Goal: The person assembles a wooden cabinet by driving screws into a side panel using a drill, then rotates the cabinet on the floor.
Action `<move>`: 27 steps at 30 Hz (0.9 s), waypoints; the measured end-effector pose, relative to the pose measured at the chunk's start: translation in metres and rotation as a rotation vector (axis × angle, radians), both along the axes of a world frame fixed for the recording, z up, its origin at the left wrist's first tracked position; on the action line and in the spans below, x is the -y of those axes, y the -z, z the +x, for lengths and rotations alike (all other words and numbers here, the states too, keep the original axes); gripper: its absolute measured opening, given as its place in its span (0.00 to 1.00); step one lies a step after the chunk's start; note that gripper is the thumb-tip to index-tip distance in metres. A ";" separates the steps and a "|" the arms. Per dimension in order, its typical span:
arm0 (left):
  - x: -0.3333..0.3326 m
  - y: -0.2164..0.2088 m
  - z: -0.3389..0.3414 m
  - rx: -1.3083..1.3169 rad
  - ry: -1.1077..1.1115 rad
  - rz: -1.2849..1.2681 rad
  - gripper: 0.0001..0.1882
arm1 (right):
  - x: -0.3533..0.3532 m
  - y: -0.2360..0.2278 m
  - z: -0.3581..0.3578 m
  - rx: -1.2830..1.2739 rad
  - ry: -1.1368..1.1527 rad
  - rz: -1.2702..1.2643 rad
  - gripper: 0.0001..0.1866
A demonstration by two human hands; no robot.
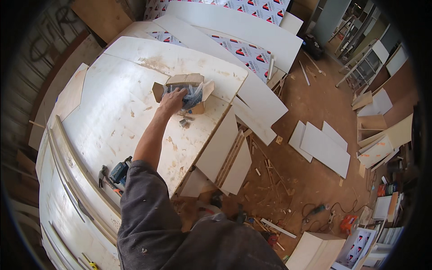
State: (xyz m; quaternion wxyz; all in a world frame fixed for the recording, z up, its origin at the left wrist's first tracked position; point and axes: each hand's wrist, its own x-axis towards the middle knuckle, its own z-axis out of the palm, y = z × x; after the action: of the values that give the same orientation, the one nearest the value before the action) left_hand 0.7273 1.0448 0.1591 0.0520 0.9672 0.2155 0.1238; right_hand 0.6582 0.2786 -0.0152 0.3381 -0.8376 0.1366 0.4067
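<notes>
My left hand [173,101] reaches into an open cardboard box [185,80] on the large white board table [121,101]. Clear plastic [194,96] lines the box, with dark contents partly visible through it. The fingers are down in the plastic, so their grip and anything in them are hidden. Close to the box's near side lie small grey metal pieces [183,122]. Left of my sleeve a hammer [106,179] rests beside a teal power tool [119,172]. My right hand does not show.
Long thin strips [81,180] run along the table's left side, near a yellow tape measure [93,265]. White panels [325,148] lie on the brown floor at right, among wood scraps and cords. A stepladder [366,67] stands far right. Large sheets [243,27] are stacked beyond the table.
</notes>
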 end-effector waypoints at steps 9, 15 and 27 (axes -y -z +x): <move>0.007 -0.009 -0.002 -0.265 0.077 -0.074 0.17 | -0.034 -0.004 0.035 0.053 -0.055 0.035 0.18; 0.009 -0.017 0.005 -0.310 0.162 -0.062 0.17 | -0.023 -0.005 0.023 0.038 -0.016 0.009 0.18; 0.004 0.000 0.027 -0.319 0.200 -0.174 0.13 | -0.005 -0.002 0.004 0.010 0.088 -0.016 0.19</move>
State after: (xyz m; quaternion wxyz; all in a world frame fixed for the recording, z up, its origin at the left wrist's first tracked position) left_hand 0.7543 1.0406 0.1591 0.1127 0.9830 0.1338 -0.0558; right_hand 0.6625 0.2833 -0.0135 0.3498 -0.8355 0.1747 0.3861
